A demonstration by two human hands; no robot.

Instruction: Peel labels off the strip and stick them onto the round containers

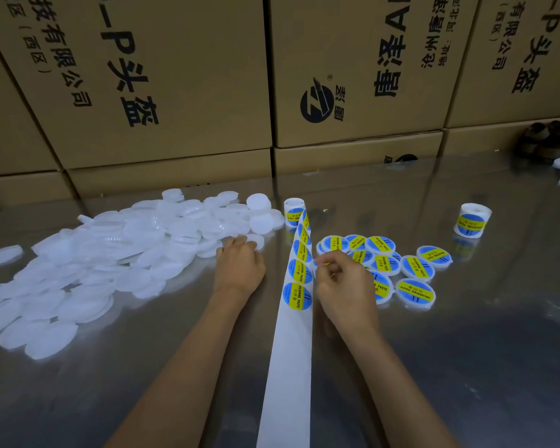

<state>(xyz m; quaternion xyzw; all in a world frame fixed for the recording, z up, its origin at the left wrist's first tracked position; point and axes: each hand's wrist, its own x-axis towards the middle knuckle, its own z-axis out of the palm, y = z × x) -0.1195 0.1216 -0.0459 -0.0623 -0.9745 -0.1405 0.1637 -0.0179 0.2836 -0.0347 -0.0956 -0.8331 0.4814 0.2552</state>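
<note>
table (466, 350): glossy metal | containers (110, 253): translucent white plastic | strip (288, 367): matt white paper | boxes (191, 92): brown cardboard

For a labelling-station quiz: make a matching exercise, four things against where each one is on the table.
Things:
1. plain white containers
2. labelled containers
3. backing strip
4. second label roll

Places:
A. standing alone at far right
B. running down the middle, between the two forearms
C. heaped at left, left hand resting at its edge
D. clustered just beyond the right hand

Pairs: 1-C, 2-D, 3-B, 4-A
</note>
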